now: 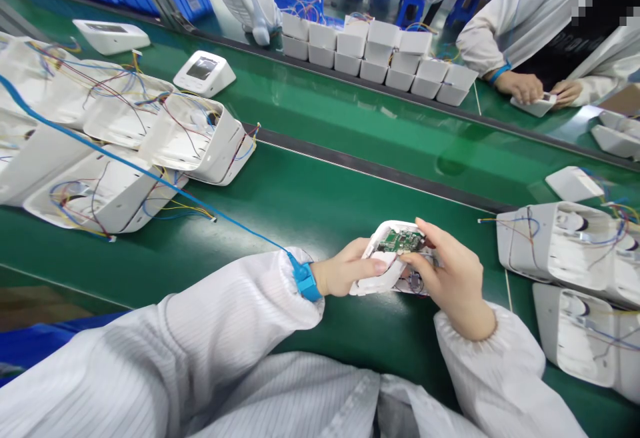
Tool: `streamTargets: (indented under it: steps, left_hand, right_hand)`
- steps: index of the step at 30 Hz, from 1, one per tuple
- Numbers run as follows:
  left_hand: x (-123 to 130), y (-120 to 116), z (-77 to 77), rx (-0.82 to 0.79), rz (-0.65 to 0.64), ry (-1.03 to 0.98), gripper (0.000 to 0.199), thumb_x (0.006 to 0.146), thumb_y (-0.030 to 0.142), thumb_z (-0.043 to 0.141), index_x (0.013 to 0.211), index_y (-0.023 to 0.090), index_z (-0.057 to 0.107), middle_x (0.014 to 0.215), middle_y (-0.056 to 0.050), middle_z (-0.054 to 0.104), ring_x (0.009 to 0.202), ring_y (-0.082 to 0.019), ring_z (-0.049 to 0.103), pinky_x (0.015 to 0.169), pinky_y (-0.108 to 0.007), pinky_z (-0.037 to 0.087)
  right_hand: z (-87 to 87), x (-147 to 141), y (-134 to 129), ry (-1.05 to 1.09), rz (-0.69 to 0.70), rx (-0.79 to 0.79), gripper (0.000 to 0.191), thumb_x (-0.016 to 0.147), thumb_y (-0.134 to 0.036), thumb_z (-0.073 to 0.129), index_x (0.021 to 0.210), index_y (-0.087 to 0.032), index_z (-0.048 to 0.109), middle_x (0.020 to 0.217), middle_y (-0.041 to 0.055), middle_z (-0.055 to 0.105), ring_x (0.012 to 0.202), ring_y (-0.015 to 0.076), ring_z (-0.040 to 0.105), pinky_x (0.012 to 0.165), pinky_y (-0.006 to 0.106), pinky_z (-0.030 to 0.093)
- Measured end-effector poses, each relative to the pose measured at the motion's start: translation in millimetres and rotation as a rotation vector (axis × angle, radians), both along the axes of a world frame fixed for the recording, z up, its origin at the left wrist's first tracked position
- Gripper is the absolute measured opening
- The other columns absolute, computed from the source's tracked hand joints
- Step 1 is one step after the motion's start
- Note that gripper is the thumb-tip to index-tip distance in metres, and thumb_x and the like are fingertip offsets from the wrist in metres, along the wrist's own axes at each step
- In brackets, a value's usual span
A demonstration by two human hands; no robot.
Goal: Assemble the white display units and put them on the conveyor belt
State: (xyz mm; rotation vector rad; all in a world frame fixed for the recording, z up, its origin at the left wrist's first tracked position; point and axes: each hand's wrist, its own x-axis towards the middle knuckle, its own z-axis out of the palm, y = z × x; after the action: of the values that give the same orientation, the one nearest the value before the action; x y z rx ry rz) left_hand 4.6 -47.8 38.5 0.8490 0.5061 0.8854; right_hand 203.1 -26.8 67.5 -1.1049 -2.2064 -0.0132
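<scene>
In front of me, just above the green bench, is a white plastic housing [374, 281] with a green circuit board [400, 241] showing in its open side. My left hand [345, 268] is closed round its left end, the thumb lying along the near edge. At the right end, my right hand [450, 271] pinches the housing by the board, fingers at the top corner and thumb on the lower edge. Under the right thumb, part of the housing's lower portion with a small dark component [415, 282] shows; the hand hides some of it. A blue wrist strap [304, 279] circles my left wrist.
Stacked white shells with loose wires [200, 138] stand on the left, and more shells [575, 245] on the right. The strap's blue cord [150, 173] crosses the bench. Beyond a dark rail, finished-looking units [204, 73] sit on the green belt [320, 108]. A co-worker's hands [530, 88] hold a unit.
</scene>
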Motion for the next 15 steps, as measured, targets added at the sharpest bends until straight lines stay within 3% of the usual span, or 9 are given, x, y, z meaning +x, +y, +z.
streamTargets:
  steps: [4,7,11,13,15]
  left_hand:
    - [-2,7,-2.0,0.103,0.022,0.07,0.061,0.069,0.061,0.075,0.106,0.012,0.069,0.082,-0.006,0.069,0.067,-0.015,0.06,0.062,-0.025,0.047]
    - [-6,16,-1.0,0.351,0.168,0.18,0.069,0.074,0.071,0.064,0.109,0.013,0.071,0.099,-0.011,0.073,0.088,-0.024,0.066,0.08,-0.035,0.053]
    - [-10,27,-0.8,0.536,0.52,0.357,0.063,0.091,0.067,0.041,0.118,0.018,0.069,0.132,-0.014,0.063,0.127,-0.029,0.053,0.111,-0.045,0.037]
    - [-10,28,-1.7,0.554,0.553,0.499,0.057,0.095,0.06,0.038,0.123,0.019,0.066,0.137,-0.013,0.059,0.132,-0.027,0.05,0.115,-0.047,0.033]
    - [-7,26,-2.0,0.625,0.475,0.633,0.062,0.088,0.065,0.048,0.129,0.02,0.061,0.139,-0.014,0.057,0.132,-0.03,0.049,0.114,-0.05,0.032]
  right_hand:
    - [5.6,4,3,0.13,-0.005,-0.262,0.036,0.087,-0.048,0.066,0.112,-0.022,0.064,0.092,0.005,0.073,0.073,0.0197,0.068,0.068,0.032,0.055]
    - [11.0,11,2,0.218,0.007,-0.364,0.02,0.086,-0.04,0.068,0.093,-0.022,0.064,0.08,0.0013,0.07,0.069,0.018,0.065,0.061,0.029,0.052]
    - [13.8,14,1,0.36,0.087,-0.143,0.01,0.087,-0.018,0.064,0.095,-0.024,0.062,0.092,0.0033,0.07,0.088,0.0205,0.067,0.078,0.036,0.053]
    - [12.7,11,2,0.203,0.158,-0.015,0.018,0.088,-0.01,0.057,0.095,-0.026,0.064,0.095,0.003,0.071,0.093,0.0202,0.067,0.084,0.038,0.05]
    - [11.2,5,2,0.003,0.211,0.037,0.022,0.09,-0.008,0.053,0.097,-0.026,0.065,0.096,0.002,0.073,0.092,0.0188,0.067,0.083,0.037,0.047]
